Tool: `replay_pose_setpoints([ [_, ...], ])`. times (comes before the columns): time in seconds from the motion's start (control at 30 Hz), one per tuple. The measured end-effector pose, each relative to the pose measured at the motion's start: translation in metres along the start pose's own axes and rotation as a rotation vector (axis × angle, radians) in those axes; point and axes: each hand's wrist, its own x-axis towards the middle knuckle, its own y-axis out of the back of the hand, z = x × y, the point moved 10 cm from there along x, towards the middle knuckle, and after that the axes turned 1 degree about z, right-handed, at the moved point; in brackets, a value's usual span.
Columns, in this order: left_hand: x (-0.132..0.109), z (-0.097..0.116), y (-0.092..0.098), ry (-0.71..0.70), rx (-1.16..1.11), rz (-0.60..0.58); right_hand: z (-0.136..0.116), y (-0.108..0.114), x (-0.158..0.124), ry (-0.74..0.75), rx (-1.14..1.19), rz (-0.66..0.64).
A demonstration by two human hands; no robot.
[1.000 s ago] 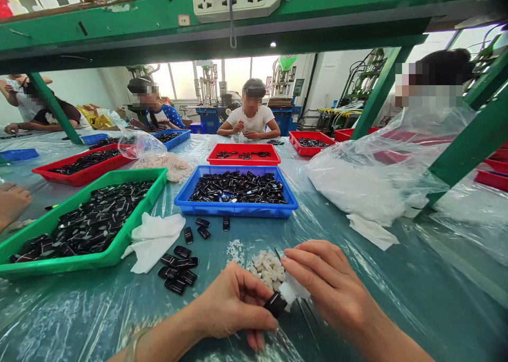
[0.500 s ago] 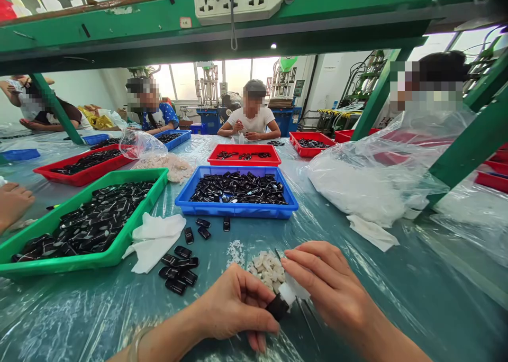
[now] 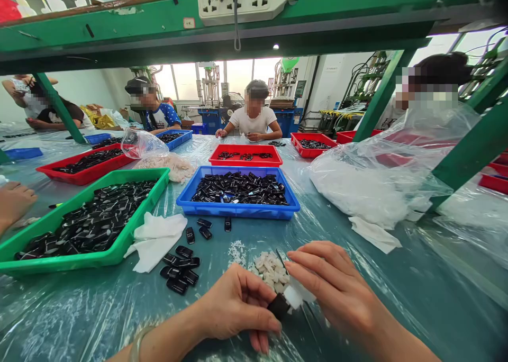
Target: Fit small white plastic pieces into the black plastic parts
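My left hand [image 3: 238, 306] pinches a small black part [image 3: 279, 306] between thumb and fingers, low in the view. My right hand [image 3: 333, 282] is closed round a translucent white bottle [image 3: 302, 290], whose white end meets the black part's edge. A thin dark tool [image 3: 282, 260] also shows at the right fingers. Just beyond my hands lie a heap of off-white pieces [image 3: 270, 268] and some small white scraps [image 3: 237, 252]. Several glossy black parts [image 3: 180, 269] are grouped left of my left hand.
A blue tray [image 3: 238, 209] and a green tray [image 3: 119, 245] hold many black parts. White cloths [image 3: 156, 240] lie between. Plastic bags [image 3: 365, 182] stand right. A green shelf beam [image 3: 138, 34] crosses overhead. Other people sit around; a person's hand [image 3: 15, 203] shows far left.
The view has shifted slightly. My hands keep nearly the same pose, with the white end still at the black part. The person opposite has moved one hand outward to the left.
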Motion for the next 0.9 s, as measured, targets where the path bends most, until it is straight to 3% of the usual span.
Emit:
replay_pose_setpoints([
  [0.33,-0.0004,-0.0005,-0.0021,0.016,-0.011,-0.003,0.0041,-0.0043,-0.0045,-0.074,-0.005,0.03],
  [0.9,-0.0013,0.0038,-0.0013,-0.004,-0.022,-0.004,0.002,-0.0015,-0.0046,-0.014,0.006,-0.014],
])
